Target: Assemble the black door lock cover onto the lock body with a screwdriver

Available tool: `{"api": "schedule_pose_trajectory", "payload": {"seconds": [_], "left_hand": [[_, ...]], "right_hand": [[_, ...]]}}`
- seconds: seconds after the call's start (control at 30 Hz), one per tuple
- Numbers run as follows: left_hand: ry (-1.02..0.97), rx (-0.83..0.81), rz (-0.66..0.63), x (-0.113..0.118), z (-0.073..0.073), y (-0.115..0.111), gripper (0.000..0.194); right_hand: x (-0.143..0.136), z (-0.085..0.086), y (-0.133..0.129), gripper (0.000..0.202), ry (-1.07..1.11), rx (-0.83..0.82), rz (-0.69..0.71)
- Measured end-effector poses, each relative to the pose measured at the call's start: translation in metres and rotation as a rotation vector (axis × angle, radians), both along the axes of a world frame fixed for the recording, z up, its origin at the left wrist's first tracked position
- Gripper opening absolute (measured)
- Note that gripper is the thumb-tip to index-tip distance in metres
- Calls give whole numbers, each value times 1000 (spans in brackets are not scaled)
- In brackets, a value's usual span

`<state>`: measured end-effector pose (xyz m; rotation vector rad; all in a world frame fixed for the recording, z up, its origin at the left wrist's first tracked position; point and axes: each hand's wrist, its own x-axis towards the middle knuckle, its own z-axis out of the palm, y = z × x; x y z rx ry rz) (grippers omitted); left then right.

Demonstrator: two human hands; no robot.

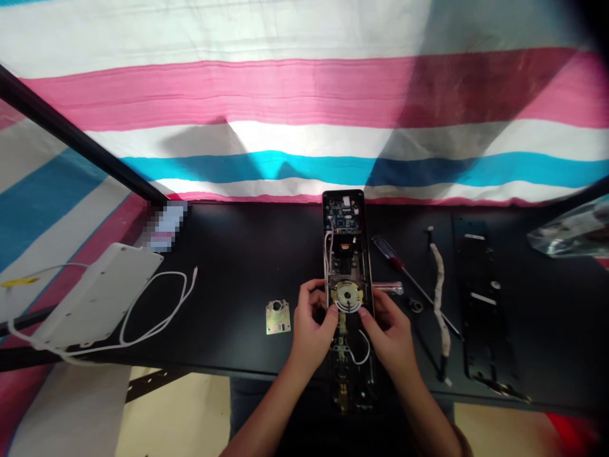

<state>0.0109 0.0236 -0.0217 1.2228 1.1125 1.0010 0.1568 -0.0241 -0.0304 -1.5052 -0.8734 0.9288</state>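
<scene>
A long black electronic door lock panel (368, 266) lies open side up between my hands, its near end hanging past the table's front edge. A blue circuit board (343, 219) sits at its far end, with white wires running down the left side. My left hand (316, 320) grips the panel's left edge, its thumb by a round metal disc (347, 294). On the other edge my right hand (389, 325) is wrapped round the side, thumb at the disc's lower right. A thin white curved strip shows between the thumbs. Below it, a loose white wire (366, 355) loops inside the panel.
Left of the panel lies a small metal plate (278, 317). To the right are a screwdriver (394, 257), a wrapped cable (440, 285) and a black backplate (483, 304). A white box (102, 292) with a white cable (183, 304) rests at left; a plastic bag (571, 228) is far right.
</scene>
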Motion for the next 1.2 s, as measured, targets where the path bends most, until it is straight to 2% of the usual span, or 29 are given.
{"api": "schedule_pose_trajectory", "payload": {"seconds": [1.2], "left_hand": [[6,-19,15,0,0,-1,33]], "right_hand": [[1,2,1,36,-1,-3,-2]]}}
